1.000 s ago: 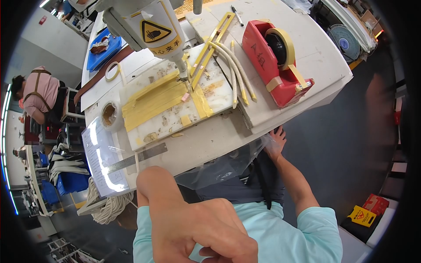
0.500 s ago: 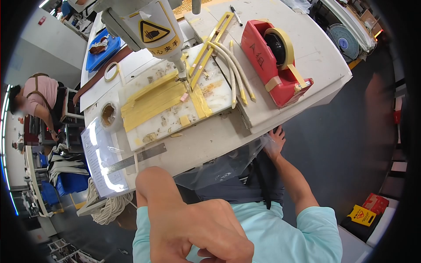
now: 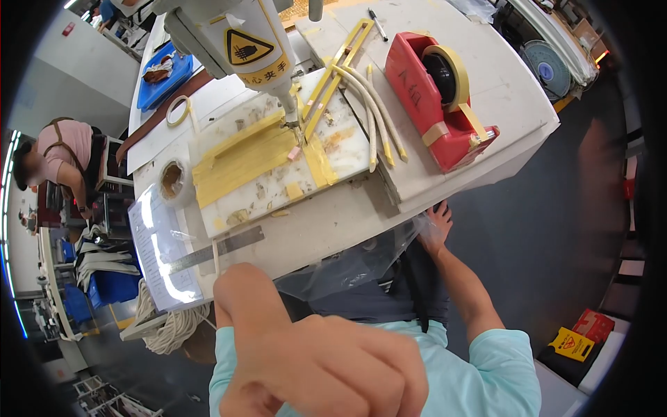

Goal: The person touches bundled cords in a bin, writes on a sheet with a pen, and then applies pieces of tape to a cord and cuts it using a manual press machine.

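My left hand [image 3: 340, 365] is raised very close to the camera, low in the view. Its fingers are curled inward and the fingertips are hidden, so whatever they hold, if anything, does not show. Below the table's front edge, my right hand [image 3: 436, 224] lies beside a clear plastic bag [image 3: 354, 260], fingers apart over something dark. A machine head [image 3: 257, 52] with a yellow warning label stands over a stained white plate [image 3: 260, 191] bearing yellow tape. Across the plate's right side lie a yellow slotted strip [image 3: 337, 69] and several pale cords [image 3: 379, 115].
A red tape dispenser [image 3: 424, 104] stands on the right, a pen [image 3: 378, 25] behind it. At left are a tape roll [image 3: 174, 179], a steel ruler [image 3: 222, 247], a glossy paper sheet [image 3: 160, 267] and a blue tray [image 3: 163, 87]. Coiled rope [image 3: 174, 333] hangs below. Another person [image 3: 69, 149] bends at far left.
My left hand has shifted slightly right, its fingers turning more toward the camera. My right hand stays in place. The other person at left has moved slightly.
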A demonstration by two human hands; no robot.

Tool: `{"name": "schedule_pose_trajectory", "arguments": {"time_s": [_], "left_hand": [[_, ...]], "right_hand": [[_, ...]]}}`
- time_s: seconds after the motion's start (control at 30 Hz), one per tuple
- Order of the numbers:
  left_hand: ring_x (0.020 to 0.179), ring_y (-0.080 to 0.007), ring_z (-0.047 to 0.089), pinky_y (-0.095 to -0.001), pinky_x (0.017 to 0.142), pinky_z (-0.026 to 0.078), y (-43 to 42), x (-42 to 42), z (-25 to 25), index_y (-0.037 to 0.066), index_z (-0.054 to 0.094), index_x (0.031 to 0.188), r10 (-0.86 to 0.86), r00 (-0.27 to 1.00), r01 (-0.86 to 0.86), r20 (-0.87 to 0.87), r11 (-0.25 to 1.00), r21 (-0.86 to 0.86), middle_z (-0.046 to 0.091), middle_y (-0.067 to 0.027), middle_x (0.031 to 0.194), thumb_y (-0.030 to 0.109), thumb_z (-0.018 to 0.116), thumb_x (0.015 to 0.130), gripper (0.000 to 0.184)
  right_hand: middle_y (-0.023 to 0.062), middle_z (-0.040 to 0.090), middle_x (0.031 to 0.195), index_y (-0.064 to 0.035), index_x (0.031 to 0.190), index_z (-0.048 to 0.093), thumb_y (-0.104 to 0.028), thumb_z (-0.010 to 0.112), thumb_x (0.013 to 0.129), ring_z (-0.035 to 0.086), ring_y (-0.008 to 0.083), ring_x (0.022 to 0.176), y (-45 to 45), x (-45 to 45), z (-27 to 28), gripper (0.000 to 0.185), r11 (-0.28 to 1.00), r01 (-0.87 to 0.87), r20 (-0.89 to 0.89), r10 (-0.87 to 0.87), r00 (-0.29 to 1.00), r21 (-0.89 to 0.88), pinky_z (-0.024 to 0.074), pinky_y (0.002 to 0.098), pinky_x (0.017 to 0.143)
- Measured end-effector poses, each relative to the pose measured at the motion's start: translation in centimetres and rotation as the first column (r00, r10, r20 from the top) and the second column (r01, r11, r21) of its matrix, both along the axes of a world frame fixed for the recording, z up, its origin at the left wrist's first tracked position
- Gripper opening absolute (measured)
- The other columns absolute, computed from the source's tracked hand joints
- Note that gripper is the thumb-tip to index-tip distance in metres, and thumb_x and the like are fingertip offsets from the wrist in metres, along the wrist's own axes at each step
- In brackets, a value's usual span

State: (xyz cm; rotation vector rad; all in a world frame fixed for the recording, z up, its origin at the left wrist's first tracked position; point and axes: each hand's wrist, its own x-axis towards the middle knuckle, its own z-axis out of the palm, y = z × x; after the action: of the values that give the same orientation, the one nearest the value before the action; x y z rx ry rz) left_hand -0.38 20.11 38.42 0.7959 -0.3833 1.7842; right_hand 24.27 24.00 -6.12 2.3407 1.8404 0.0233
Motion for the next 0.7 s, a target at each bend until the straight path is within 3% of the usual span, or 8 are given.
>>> {"name": "schedule_pose_trajectory", "arguments": {"time_s": [0.07,0.1,0.13,0.17,0.23,0.33,0.4,0.7], "left_hand": [[0.059,-0.0238,0.059,-0.0336,0.062,0.053,-0.3,0.0,0.1,0.003,0.061,0.065,-0.044,0.978,0.033,0.202,0.998,0.061,0.058,-0.0076,0.064,0.007,0.07,0.081,0.018],[0.059,-0.0238,0.059,-0.0336,0.062,0.053,0.1,-1.7,0.6,0.003,0.061,0.065,-0.039,0.979,0.028,0.199,0.998,0.059,0.058,-0.0076,0.064,0.007,0.07,0.081,0.018],[0.059,-0.0234,0.058,-0.0336,0.062,0.053,1.0,-4.7,1.7,0.002,0.059,0.062,-0.309,0.939,0.316,-0.153,0.948,0.025,0.058,-0.0082,0.063,0.007,0.07,0.081,0.023],[0.059,-0.0229,0.058,-0.0336,0.062,0.053,1.7,-6.4,2.3,0.002,0.058,0.058,-0.532,0.71,0.551,-0.461,0.828,-0.106,0.057,-0.0088,0.062,0.006,0.07,0.081,0.027],[0.058,-0.0226,0.057,-0.033,0.061,0.053,2.3,-6.4,2.5,0.002,0.057,0.057,-0.525,0.702,0.559,-0.482,0.825,-0.085,0.056,-0.0084,0.061,0.006,0.069,0.082,0.029],[0.056,-0.0222,0.056,-0.0314,0.058,0.051,2.1,-6.4,2.3,0.003,0.055,0.055,-0.521,0.702,0.57,-0.485,0.82,-0.057,0.054,-0.0075,0.059,0.006,0.068,0.083,0.03],[0.055,-0.0221,0.055,-0.0304,0.057,0.051,2.1,-6.4,2.2,0.003,0.055,0.056,-0.524,0.711,0.569,-0.469,0.82,-0.054,0.053,-0.0072,0.059,0.006,0.068,0.083,0.031],[0.057,-0.0226,0.057,-0.0283,0.055,0.049,2.2,-6.4,2.5,0.004,0.056,0.055,-0.461,0.723,0.527,-0.515,0.85,-0.022,0.054,-0.0066,0.059,0.007,0.068,0.084,0.031]], "right_hand": [[0.0225,0.033,0.151,-0.0194,0.143,0.047,-0.042,0.075,0.07,0.044,0.0461,0.126,0.1,-0.4,0.5,0.081,1.0,0.026,-0.036,-0.026,0.999,-0.002,0.0478,0.0555,0.089],[0.0223,0.033,0.151,-0.0193,0.144,0.046,-0.044,0.075,0.07,0.044,0.046,0.126,0.1,-0.7,1.1,0.082,0.998,0.058,-0.069,-0.057,0.996,0.001,0.0477,0.0558,0.089],[0.0223,0.033,0.151,-0.0193,0.144,0.046,-0.044,0.075,0.07,0.044,0.046,0.126,0.0,-0.9,1.7,0.082,0.999,0.054,-0.071,-0.054,0.996,-0.001,0.0477,0.0558,0.089],[0.023,0.034,0.151,-0.0179,0.141,0.048,-0.054,0.066,0.077,0.043,0.0471,0.127,0.0,-1.1,2.3,0.076,0.999,0.045,-0.085,-0.044,0.995,0.007,0.0461,0.058,0.091],[0.0237,0.035,0.152,-0.0165,0.138,0.049,-0.063,0.058,0.083,0.042,0.0482,0.129,-0.1,-1.4,2.7,0.073,0.999,0.035,-0.095,-0.034,0.995,0.014,0.0444,0.0603,0.093],[0.0232,0.034,0.152,-0.0164,0.136,0.05,-0.056,0.059,0.085,0.041,0.0486,0.129,-0.2,-1.0,2.6,0.066,0.999,0.041,-0.099,-0.041,0.994,-0.005,0.0438,0.0609,0.093],[0.0223,0.035,0.149,-0.0198,0.145,0.046,-0.05,0.074,0.071,0.044,0.0461,0.125,-0.1,-0.6,1.7,0.085,1.0,0.005,-0.021,-0.005,1.0,-0.026,0.0476,0.0554,0.089],[0.0227,0.037,0.148,-0.0182,0.142,0.049,-0.051,0.069,0.076,0.044,0.0457,0.125,0.0,-0.4,0.4,0.077,0.999,0.03,-0.032,-0.028,0.999,0.046,0.0473,0.0558,0.087]]}}
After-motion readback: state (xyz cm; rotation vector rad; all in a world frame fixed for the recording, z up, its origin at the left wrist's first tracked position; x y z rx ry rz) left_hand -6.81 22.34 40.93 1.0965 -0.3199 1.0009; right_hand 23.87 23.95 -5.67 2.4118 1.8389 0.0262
